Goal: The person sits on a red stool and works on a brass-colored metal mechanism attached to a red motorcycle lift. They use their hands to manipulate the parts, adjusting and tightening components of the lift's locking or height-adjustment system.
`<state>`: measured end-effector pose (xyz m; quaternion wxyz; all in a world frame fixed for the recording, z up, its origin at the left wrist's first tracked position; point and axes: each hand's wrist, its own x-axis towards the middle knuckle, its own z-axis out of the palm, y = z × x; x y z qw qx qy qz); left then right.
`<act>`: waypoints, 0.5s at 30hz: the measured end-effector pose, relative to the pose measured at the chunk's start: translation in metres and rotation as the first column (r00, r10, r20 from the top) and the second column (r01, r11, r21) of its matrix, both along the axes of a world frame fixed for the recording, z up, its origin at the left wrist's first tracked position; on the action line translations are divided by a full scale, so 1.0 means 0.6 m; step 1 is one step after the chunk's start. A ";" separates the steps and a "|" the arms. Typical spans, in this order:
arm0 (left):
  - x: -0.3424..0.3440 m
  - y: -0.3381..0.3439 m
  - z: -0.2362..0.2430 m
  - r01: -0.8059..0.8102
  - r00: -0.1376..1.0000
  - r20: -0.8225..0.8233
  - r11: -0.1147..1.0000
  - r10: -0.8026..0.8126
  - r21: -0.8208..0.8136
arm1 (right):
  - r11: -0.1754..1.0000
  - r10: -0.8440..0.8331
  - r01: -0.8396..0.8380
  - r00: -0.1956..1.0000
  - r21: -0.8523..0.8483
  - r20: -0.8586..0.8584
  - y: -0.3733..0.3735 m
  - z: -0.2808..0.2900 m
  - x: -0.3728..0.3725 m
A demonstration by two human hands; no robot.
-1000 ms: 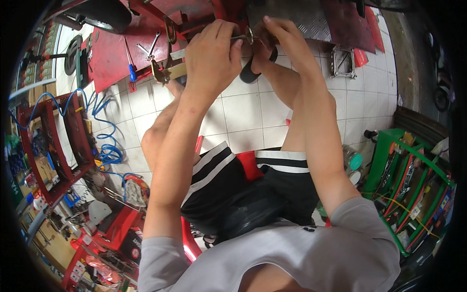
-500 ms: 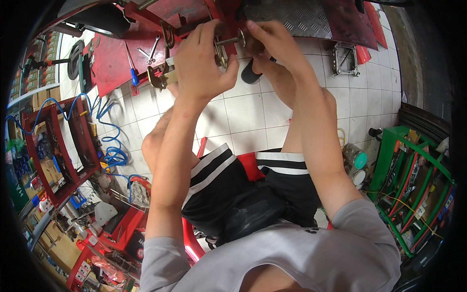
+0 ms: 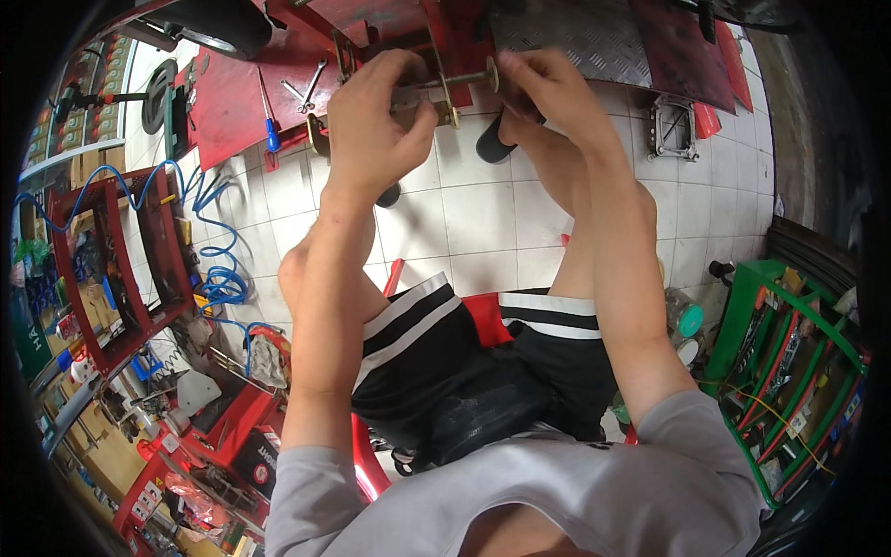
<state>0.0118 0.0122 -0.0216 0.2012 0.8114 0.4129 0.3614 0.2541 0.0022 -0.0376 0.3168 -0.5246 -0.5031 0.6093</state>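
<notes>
My left hand is curled round a brass-coloured metal bracket, which shows at the wrist side and past the fingertips. A metal plate stands beyond its thumb. Through this plate runs a metal rod with a round disc at its right end. Close to the disc, my right hand has its fingers bent and closed. Its fingertips are blurred and shadowed, so what they grip cannot be made out. The red frame rises right behind the bracket.
On the red platform at left lie a blue-handled screwdriver and wrenches. A coiled blue hose hangs beside a red rack. At right are a metal frame part and a green rack.
The view has shifted slightly, so the scene sits lower and further right. My right hand has turned a little beside the disc. My left hand keeps its hold on the bracket.
</notes>
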 end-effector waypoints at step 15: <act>0.002 -0.004 -0.002 -0.061 0.992 -0.102 0.993 0.071 0.097 | 0.954 -0.297 0.296 0.915 -0.048 -0.273 -0.028 0.008 -0.030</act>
